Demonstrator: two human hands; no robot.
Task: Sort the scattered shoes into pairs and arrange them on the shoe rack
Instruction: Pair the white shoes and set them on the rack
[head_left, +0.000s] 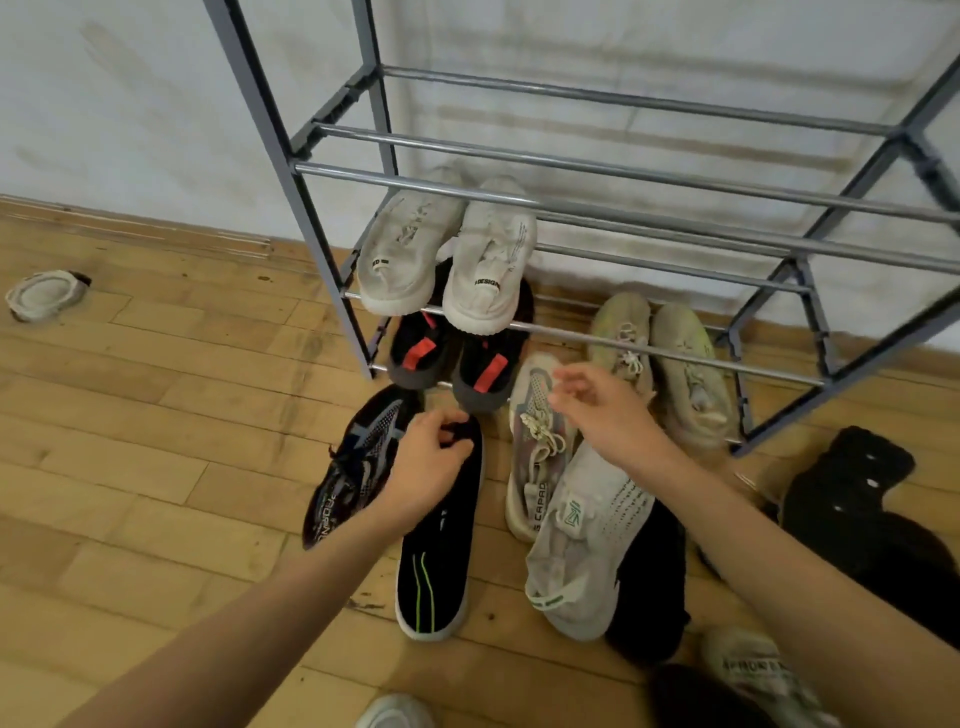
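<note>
Down on the wooden floor (156, 415) before the grey metal shoe rack (623, 193), left grip (426, 462) pinches the collar of the black knit green-striped shoe (441, 551), an easy lifting handle. Right grip (602, 410) hovers loose and empty over a beige laced sneaker (530, 467).

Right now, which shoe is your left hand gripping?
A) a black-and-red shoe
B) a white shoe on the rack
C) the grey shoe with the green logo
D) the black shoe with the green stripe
D: the left hand curls its fingers round the edge of the black shoe with the green stripe, which lies on the floor in front of the rack.
</note>
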